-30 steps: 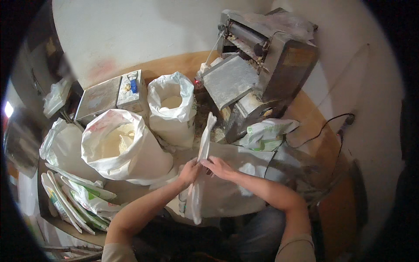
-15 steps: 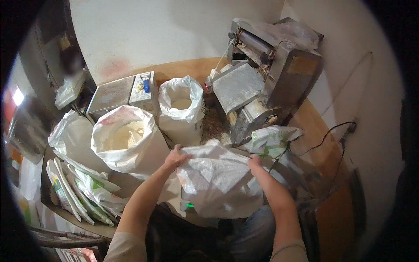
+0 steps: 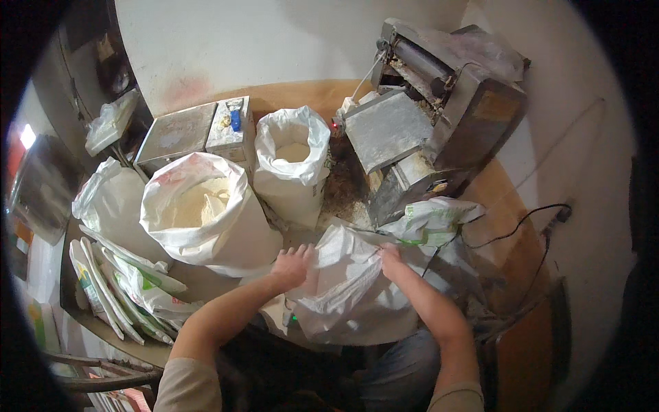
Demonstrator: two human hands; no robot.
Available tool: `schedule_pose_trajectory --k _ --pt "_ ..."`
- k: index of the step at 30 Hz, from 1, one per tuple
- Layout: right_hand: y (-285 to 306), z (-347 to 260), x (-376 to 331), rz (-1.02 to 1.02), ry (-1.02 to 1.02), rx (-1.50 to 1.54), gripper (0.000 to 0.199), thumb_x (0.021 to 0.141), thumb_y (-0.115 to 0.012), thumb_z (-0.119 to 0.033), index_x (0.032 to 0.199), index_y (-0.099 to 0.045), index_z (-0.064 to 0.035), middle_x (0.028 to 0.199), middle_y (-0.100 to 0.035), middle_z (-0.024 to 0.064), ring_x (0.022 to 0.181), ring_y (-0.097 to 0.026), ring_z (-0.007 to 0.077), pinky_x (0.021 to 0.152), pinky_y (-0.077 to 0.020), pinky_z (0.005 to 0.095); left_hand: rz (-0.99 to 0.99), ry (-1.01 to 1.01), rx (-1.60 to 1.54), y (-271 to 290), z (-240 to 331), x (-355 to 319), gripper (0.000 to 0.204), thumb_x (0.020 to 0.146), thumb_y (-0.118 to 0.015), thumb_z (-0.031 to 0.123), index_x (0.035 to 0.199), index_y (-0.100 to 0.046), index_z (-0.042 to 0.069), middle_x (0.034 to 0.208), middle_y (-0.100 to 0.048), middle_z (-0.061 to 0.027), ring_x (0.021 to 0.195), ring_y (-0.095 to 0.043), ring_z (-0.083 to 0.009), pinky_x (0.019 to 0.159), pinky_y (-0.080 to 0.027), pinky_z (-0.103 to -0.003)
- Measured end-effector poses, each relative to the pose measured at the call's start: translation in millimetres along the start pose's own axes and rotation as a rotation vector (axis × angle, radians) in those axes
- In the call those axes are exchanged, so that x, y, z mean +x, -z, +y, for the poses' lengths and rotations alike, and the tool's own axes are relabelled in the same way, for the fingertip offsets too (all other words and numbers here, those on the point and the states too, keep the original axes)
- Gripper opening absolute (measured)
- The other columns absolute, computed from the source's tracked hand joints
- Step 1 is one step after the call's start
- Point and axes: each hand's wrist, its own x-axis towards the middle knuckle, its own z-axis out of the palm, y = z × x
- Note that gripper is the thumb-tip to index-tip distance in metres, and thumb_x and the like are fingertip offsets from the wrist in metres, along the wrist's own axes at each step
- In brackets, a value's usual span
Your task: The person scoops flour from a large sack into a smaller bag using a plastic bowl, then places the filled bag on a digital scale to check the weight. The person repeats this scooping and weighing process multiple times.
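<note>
Below the frame's center, the left hand (image 3: 294, 266), its fingers partly curled, and the tightly closed right hand (image 3: 390, 259) are gripping a white sack (image 3: 353, 302); 2 open powder bags (image 3: 237, 237) are standing upper left.

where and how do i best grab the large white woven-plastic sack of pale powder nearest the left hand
Probably by opposite sides of its loose rim, from above and the near side: the large white sack stands mouth up, and that rim rises above the pale powder, leaving slack to pinch.
</note>
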Motion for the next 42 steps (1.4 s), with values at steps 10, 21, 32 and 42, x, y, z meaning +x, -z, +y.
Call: schedule_pose_trajectory --k 10,21,32,42 --pt "-4.2 -33.5 -5.1 0.125 0.05 -0.235 0.008 0.081 -0.063 -0.002 0.085 -0.068 0.0016 0.081 -0.067 0.0092 0.071 -0.062 0.0186 0.066 -0.05 0.0338 0.287 0.637 -1.646 -16.1 -59.8 59.8 0.029 0.088 -0.063 0.027 0.088 -0.065 -0.002 0.075 -0.062 -0.0087 0.062 -0.06 -0.0203 0.056 -0.048 -0.034" --pt "59.2 -43.5 9.1 0.348 0.308 -0.487 0.007 0.076 -0.066 -0.001 0.082 -0.07 0.0003 0.08 -0.068 0.0073 0.077 -0.063 0.0166 0.072 -0.0493 0.0309 0.303 0.644 -1.582 46.0 -64.7 51.8 0.033 0.088 -0.065 0.026 0.106 -0.06 -0.001 0.092 -0.066 -0.0133 0.081 -0.064 -0.0236 0.071 -0.052 -0.037" --pt "-58.3 -77.4 -84.4 -0.231 1.276 -1.392 0.034 0.079 -0.055 -0.009 0.113 -0.058 -0.0042 0.112 -0.058 0.0156 0.109 -0.053 0.0339 0.094 -0.0418 0.0469 0.399 0.521 -0.62 28.8 -45.9 43.0 0.038 0.084 -0.065 0.03 0.112 -0.06 0.006 0.112 -0.063 -0.0176 0.105 -0.06 -0.035 0.09 -0.048 -0.045" --pt "-112.5 -62.0 -121.7 -0.782 0.617 -1.71 0.034 0.092 -0.048 -0.029 0.094 -0.065 0.0006 0.097 -0.065 0.0257 0.096 -0.063 0.0417 0.087 -0.0479 0.053 -0.122 -0.275 0.203 25.7 12.7 -1.4 0.047 0.079 -0.061 0.031 0.121 -0.063 0.01 0.132 -0.055 -0.0135 0.128 -0.045 -0.0324 0.115 -0.018 -0.051"
